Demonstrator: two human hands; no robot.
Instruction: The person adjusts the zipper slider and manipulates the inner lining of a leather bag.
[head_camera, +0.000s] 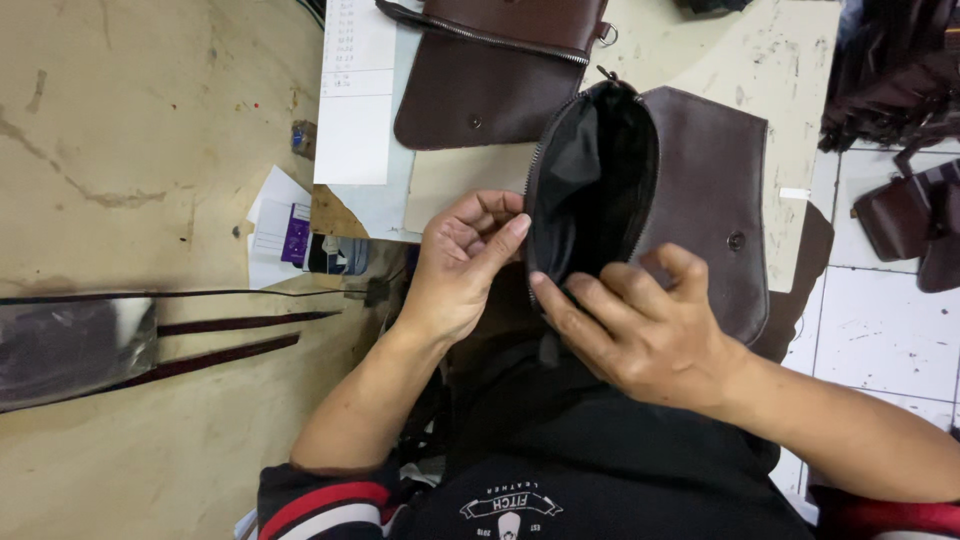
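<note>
A dark brown leather bag with a snap on its flap is held over my lap, its zip mouth spread wide to show black lining. My left hand pinches the left edge of the opening between thumb and fingers. My right hand grips the lower rim of the opening, fingers curled into the lining. A second brown leather bag with a zip and a snap lies on the worktable just beyond.
A worn beige worktable fills the left side, with white paper sheets, small cards and dark leather strips. More dark bags lie on the tiled floor at the right.
</note>
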